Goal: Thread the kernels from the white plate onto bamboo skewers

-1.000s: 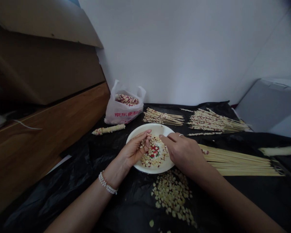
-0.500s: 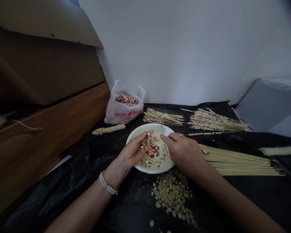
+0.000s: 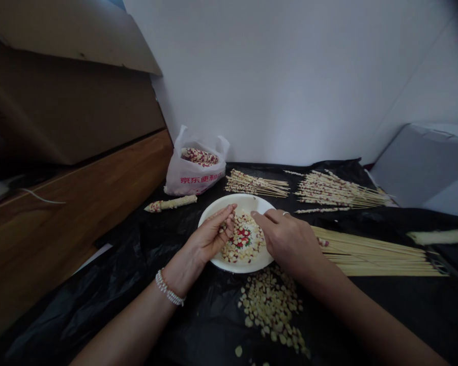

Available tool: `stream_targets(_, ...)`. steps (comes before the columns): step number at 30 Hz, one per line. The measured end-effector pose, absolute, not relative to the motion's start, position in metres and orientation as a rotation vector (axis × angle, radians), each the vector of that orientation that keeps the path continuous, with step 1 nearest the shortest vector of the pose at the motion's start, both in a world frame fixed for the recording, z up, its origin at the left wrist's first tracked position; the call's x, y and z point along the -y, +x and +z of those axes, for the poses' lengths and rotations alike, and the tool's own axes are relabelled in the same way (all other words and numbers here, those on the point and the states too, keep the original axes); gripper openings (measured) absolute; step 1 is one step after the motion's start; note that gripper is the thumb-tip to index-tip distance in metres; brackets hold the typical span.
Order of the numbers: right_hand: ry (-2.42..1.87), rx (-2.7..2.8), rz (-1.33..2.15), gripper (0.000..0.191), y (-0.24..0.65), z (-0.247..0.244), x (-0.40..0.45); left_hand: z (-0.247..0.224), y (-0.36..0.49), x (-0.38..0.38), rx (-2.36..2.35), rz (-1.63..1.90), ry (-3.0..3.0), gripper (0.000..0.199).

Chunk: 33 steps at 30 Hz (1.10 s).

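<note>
A white bowl (image 3: 216, 205) with a red and green pattern holds loose cream and dark-red kernels (image 3: 248, 249). Over its left side is my left hand (image 3: 216, 231), its fingers curled together; what they pinch, if anything, is too small to make out. My right hand (image 3: 288, 236), with a ring, is closed over the bowl's right side. A stick end with a few kernels (image 3: 322, 242) shows just right of that hand, and the rest of it is hidden. In front of the bowl lies a pile of kernels (image 3: 273, 305).
Behind the bowl are a white bag (image 3: 194, 179) of corn cobs, a partly stripped cob (image 3: 171, 204) and two bundles of kernel-threaded sticks (image 3: 252, 183) (image 3: 332, 189). Bare sticks (image 3: 377, 254) lie right. Boxes (image 3: 72, 101) (image 3: 427, 162) stand at both sides.
The pale kernel at my left fingertips no longer shows, and those fingers have drawn closer together. My right hand has shifted very slightly left.
</note>
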State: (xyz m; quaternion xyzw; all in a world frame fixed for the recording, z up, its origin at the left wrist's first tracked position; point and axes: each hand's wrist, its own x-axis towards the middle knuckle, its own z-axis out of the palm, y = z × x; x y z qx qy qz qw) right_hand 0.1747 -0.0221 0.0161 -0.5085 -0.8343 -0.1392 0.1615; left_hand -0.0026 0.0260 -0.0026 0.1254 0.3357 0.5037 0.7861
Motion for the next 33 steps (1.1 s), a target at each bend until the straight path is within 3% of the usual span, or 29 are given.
stream_targets(10,-1.503,2.398,-0.248,0.047,0.168,0.012,0.025,0.003,0.0,-0.022,-0.739,1.09,0.226,0.014)
stream_targets(20,-1.42,2.262,0.102,0.034,0.167,0.002,0.019,-0.006,0.001,-0.024,-0.786,1.171,0.435,0.011)
stream_targets(33,-1.4,2.176,0.074,0.037,0.169,-0.002,0.016,-0.005,0.004,-0.02,-0.798,1.128,0.485,0.009)
